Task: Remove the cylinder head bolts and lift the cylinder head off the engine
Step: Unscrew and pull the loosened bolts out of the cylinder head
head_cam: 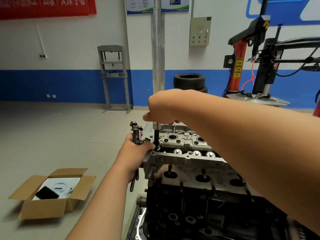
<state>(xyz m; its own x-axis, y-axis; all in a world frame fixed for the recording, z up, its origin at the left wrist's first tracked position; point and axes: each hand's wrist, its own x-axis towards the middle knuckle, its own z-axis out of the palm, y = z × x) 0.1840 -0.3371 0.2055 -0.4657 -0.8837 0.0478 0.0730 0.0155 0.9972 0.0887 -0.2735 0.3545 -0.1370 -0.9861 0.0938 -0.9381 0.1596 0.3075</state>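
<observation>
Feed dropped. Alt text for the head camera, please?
The right hand grips the top of an upright socket driver seated at the left end of the cylinder head, which sits on the engine block. The left hand holds a bundle of removed head bolts beside it. An open cardboard box lies on the floor to the left.

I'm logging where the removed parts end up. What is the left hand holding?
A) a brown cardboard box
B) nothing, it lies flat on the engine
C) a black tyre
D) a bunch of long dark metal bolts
D: the left hand grips several long dark metal bolts, heads up, beside the grey metal cylinder head, while the right hand grips the upright black socket tool.
</observation>
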